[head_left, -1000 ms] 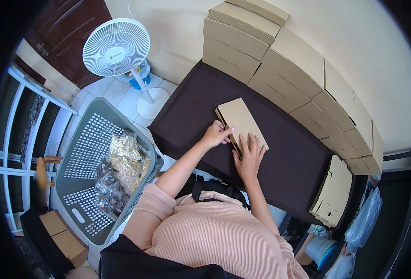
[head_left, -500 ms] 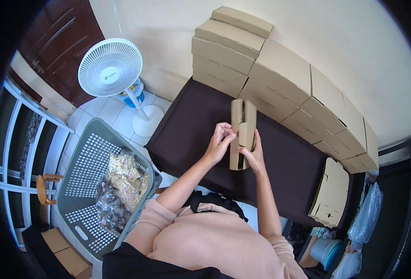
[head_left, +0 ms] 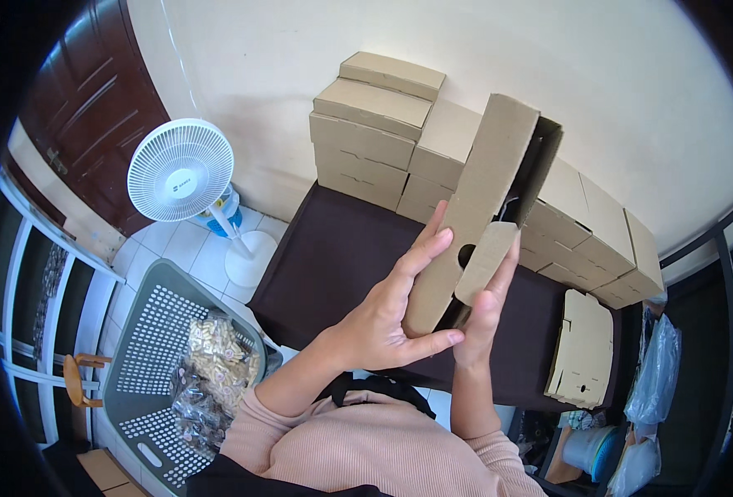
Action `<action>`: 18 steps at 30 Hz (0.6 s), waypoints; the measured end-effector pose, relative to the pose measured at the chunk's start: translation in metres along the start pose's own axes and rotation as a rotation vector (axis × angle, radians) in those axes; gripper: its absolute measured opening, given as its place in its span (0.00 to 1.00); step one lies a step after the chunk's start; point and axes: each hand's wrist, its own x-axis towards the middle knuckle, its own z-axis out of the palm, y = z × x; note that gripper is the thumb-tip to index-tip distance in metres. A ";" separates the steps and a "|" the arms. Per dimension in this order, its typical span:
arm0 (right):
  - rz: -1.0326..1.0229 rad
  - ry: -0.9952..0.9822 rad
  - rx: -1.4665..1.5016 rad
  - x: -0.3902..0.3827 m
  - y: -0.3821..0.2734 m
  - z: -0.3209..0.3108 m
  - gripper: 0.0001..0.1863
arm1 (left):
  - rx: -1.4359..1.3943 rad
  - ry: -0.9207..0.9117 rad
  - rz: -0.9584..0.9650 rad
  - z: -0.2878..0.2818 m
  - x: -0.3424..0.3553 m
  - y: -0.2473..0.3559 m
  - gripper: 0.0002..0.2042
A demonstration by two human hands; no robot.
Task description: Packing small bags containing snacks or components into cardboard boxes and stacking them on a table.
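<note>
We see the cardboard box point(head_left: 484, 182) right of centre in the frame, raised above the table and tilted, its lid ajar along a dark gap, with a tongue-shaped flap point(head_left: 489, 261) standing outside beside a round hole. Half a second ago it sat lower and smaller in our view; now both hands bear it close to us, with the flap not tucked in. Our left hand point(head_left: 374, 319) spreads its fingers along the left wall, thumb across the lower end; our right hand point(head_left: 484, 319) cups the other side, though we cannot tell how its hidden fingers lie. Beyond are the dark-covered table point(head_left: 325, 257), stacked boxes point(head_left: 362, 137) at upper centre, flat cardboard pieces point(head_left: 583, 348) at lower right, and a basket point(head_left: 155, 306) of bagged items point(head_left: 221, 348) at lower left.
</note>
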 end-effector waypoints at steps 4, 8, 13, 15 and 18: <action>-0.076 -0.003 -0.089 0.015 -0.016 0.005 0.55 | -0.065 -0.023 0.003 -0.009 0.002 0.005 0.43; -0.151 -0.021 -0.123 0.026 -0.027 0.008 0.55 | -0.013 -0.058 0.003 -0.013 0.007 0.012 0.42; -0.174 -0.011 -0.262 0.026 -0.026 0.012 0.52 | 0.133 0.006 -0.026 -0.014 0.007 0.019 0.38; -0.181 -0.002 -0.276 0.025 -0.025 0.011 0.52 | 0.155 -0.006 -0.006 -0.014 0.008 0.018 0.38; -0.183 0.009 -0.300 0.025 -0.026 0.011 0.52 | 0.182 -0.027 0.024 -0.015 0.007 0.016 0.38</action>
